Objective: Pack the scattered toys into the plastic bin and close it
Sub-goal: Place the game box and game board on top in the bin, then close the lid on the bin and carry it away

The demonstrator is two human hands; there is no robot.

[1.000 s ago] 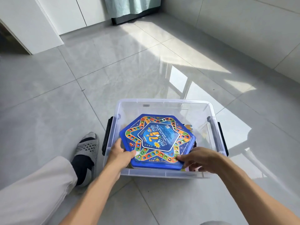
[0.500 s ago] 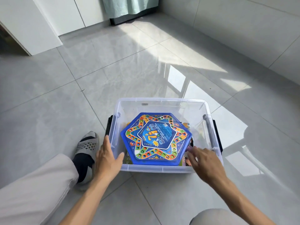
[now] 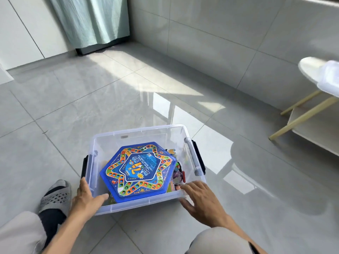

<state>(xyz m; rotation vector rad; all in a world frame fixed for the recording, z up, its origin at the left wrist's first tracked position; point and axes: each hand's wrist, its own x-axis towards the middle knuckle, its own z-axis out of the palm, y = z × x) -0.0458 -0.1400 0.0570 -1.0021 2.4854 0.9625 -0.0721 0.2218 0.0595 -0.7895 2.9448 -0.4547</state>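
Packing looks done: game board (image 3: 136, 169) lies flat in the plastic bin (image 3: 139, 133) on the floor; my left hand (image 3: 86, 198) and right hand (image 3: 201, 200), fingers loose, hold nothing at its near corners; next I need the lid, unseen

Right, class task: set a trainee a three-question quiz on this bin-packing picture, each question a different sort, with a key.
1. True or false: a lid covers the clear plastic bin.
2. The blue hexagonal game board lies: A) on the floor B) inside the bin C) on the white stool.
3. Fill in: the left hand touches the bin's near ____ corner; the right hand is at the other.

Key: 1 false; 2 B; 3 left.
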